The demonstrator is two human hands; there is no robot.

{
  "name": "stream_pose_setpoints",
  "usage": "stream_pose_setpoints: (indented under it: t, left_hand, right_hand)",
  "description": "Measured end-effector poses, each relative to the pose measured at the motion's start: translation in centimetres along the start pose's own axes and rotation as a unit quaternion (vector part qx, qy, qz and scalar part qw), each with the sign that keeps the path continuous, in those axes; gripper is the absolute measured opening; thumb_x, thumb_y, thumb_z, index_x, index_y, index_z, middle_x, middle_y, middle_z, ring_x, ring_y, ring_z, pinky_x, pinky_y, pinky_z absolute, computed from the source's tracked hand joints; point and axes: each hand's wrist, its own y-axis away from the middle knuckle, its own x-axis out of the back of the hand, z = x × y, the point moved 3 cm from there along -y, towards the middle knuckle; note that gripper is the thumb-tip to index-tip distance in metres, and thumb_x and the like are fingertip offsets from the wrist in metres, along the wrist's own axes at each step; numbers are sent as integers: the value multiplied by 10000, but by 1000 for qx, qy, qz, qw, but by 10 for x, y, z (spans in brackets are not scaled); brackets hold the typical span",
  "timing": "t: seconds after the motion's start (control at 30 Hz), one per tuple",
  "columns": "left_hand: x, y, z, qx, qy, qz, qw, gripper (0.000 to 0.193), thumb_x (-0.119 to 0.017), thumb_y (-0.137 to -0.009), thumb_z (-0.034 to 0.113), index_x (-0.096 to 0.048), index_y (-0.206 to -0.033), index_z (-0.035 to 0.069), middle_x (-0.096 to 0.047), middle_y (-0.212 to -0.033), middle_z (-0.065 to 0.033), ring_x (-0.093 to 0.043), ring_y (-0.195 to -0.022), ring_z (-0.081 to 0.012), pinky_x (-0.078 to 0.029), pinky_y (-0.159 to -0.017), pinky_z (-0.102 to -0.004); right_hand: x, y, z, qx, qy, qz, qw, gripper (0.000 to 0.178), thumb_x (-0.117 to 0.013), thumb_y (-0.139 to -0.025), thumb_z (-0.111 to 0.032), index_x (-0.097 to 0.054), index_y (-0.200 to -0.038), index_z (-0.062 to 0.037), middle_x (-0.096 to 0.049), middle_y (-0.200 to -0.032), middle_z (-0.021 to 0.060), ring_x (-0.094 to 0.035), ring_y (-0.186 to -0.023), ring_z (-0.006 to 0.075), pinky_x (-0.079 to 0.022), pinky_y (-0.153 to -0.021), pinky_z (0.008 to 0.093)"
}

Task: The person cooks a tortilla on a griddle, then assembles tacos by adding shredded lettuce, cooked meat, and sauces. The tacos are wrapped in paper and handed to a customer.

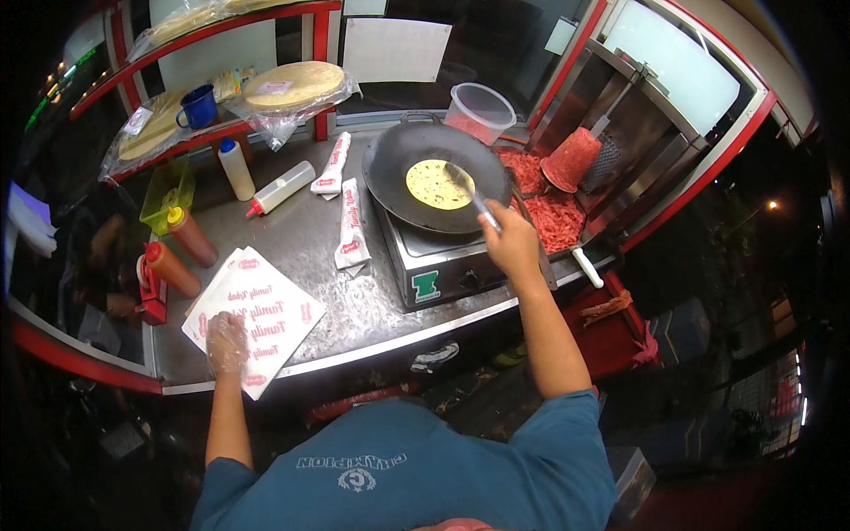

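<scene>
My right hand (513, 241) grips the handle of a metal spatula (481, 205), whose blade lies over the right side of a round yellow flatbread (429, 184) with brown spots. The flatbread lies flat in a wide black pan (388, 168) on a steel gas stove (434, 265). In a thin clear plastic glove, my left hand (227, 341) rests with curled fingers on a stack of white printed wrapping papers (288, 317) at the counter's near left. Whether those fingers pinch anything is hidden.
Two paper-wrapped rolls (351, 230) lie left of the stove. Sauce bottles (235, 168) stand around a green basket (168, 196). Right of the pan are shredded red meat (556, 221), a white-handled knife (587, 267) and a vertical meat spit (571, 159). Flatbread stacks (294, 84) sit on a shelf.
</scene>
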Motion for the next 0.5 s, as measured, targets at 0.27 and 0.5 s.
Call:
stream_pose_setpoints:
  t: [0.27, 0.5]
  left_hand:
    - [8, -1, 7, 37, 39, -6, 999, 229, -580, -1017, 204, -597, -937, -10, -636, -953, -223, -597, -950, -430, -470, -883, -519]
    - [4, 1, 1, 18, 30, 0, 999, 217, -570, -1022, 199, -595, -940, 0, -635, -956, -218, -593, -952, -430, -468, -892, -522]
  right_hand:
    - [-8, -4, 0, -26, 14, -23, 999, 296, -636, -1001, -297, -726, -1223, -123, -723, -957, 165, -710, -885, 395, -561, -763, 485]
    - [16, -6, 5, -19, -40, 28, 999, 303, -677, -990, -257, -732, -1240, -94, -720, -969, 211, -701, -902, 413, -545, -798, 473]
